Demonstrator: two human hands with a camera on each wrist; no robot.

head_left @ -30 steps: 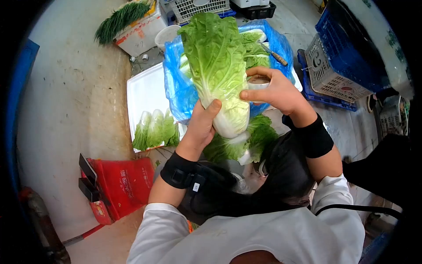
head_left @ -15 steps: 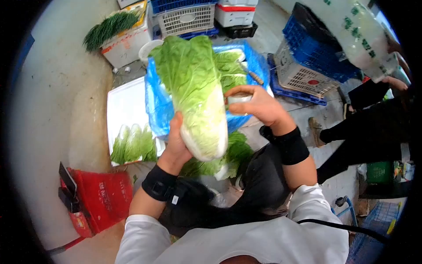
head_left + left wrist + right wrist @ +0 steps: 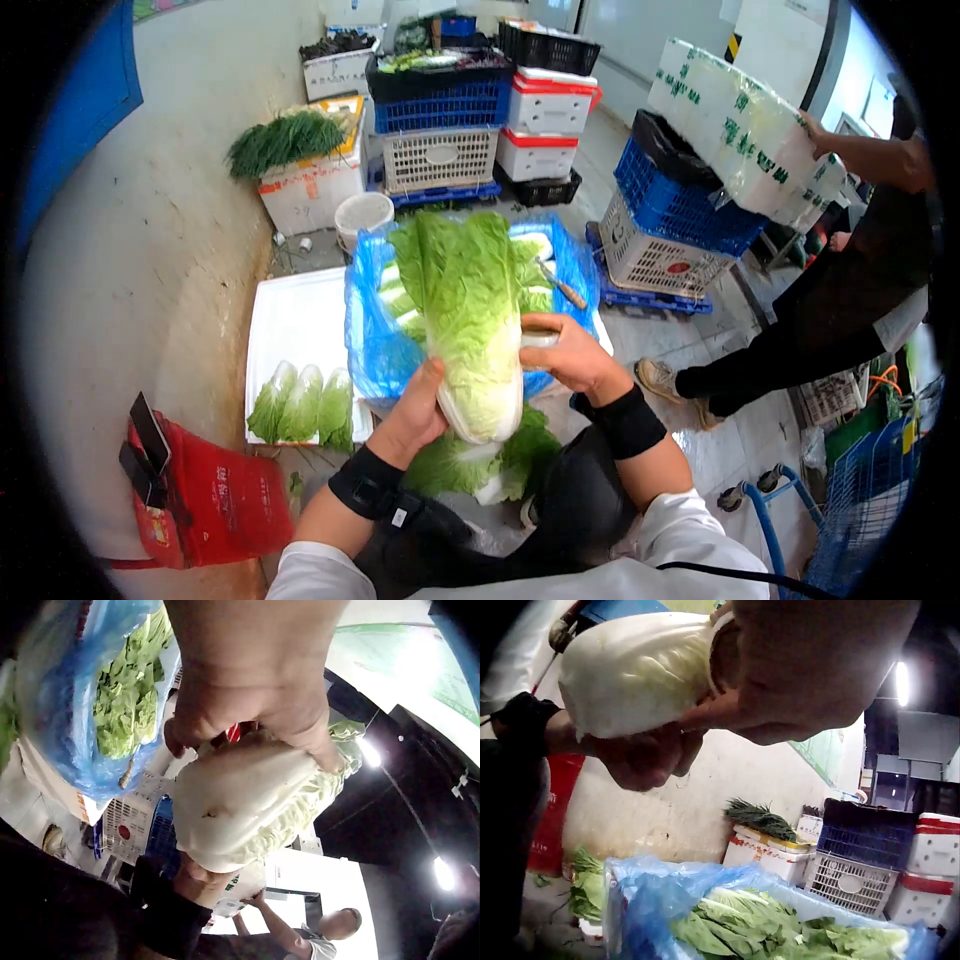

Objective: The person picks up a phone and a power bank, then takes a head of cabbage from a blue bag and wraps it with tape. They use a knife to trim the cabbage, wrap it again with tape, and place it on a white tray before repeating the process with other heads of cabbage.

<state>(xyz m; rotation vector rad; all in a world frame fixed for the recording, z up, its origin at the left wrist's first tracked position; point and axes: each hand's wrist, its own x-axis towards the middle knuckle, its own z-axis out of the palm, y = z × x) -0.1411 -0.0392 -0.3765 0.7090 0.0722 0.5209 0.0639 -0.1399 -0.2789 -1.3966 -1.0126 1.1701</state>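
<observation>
item: one large leafy cabbage (image 3: 475,370), held off the floor between both hands, over the lap and beside the blue plastic liner (image 3: 370,340); white base towards the body, green leaf tips away. a small brown mark shows on the base.

left hand (image 3: 415,410): grips the lower side, thumb on the upper face; grip wide, filled by the stem end.

right hand (image 3: 575,355): at the other side, fingers and thumb curled round a pale ring-shaped roll (image 3: 541,339), perhaps tape; grip moderately wide.

handling, as judged: fairly heavy at the base, light at the top; ribs firm but apt to snap, leaf edges soft and easily torn, pale skin perhaps slippery if damp. best held low, round the thick white part, with a broad, even hold; the tips would bend or rip.

nearby: more cabbages within the liner, with a wooden-handled tool (image 3: 570,292); three smaller heads (image 3: 302,405) side by side on a white tray (image 3: 290,320); loose greens (image 3: 455,468) below the held head.
</observation>
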